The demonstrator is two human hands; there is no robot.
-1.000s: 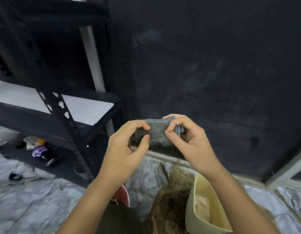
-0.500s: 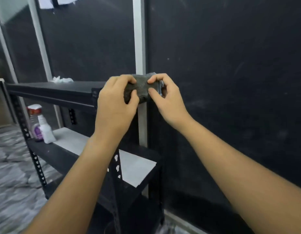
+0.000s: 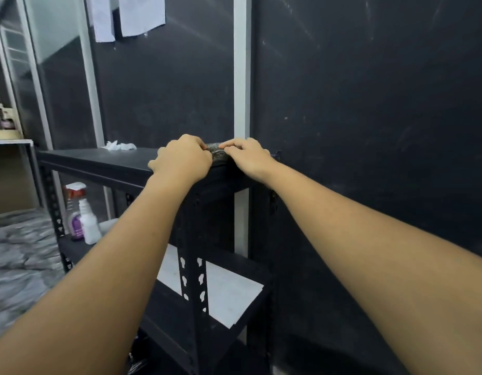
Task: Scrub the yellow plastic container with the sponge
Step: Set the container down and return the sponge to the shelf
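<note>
Two hands meet at the near corner of the top shelf (image 3: 99, 161) of a black metal rack, a little above the middle of the view, with a dark grey sponge (image 3: 217, 155) between them. The left hand (image 3: 184, 158) lies at 9 o'clock of the sponge, knuckles up and fingers curled down over its left end; the right hand (image 3: 248, 155) lies at 3 o'clock, its fingertips (image 3: 225, 147) pinching the sponge's upper edge. Both hands thus grip the sponge, which rests on or just at the shelf's edge; I cannot tell whether it bears its own weight there. The yellow plastic container, the thing to be scrubbed, is nowhere in view, so no scrubbing can be going on at this moment. I judge the step in hand to be either parking the sponge on the shelf or taking it up from there, and the frame does not settle which. At 10 o'clock of the hands a crumpled white cloth (image 3: 120, 146) lies on the same shelf, and at 8 o'clock two spray bottles (image 3: 81, 215) stand on a lower shelf. The next move likely calls for bringing sponge and container together: keep one hand firmly on the sponge, look down to find the container, and steady it with the free hand.
</note>
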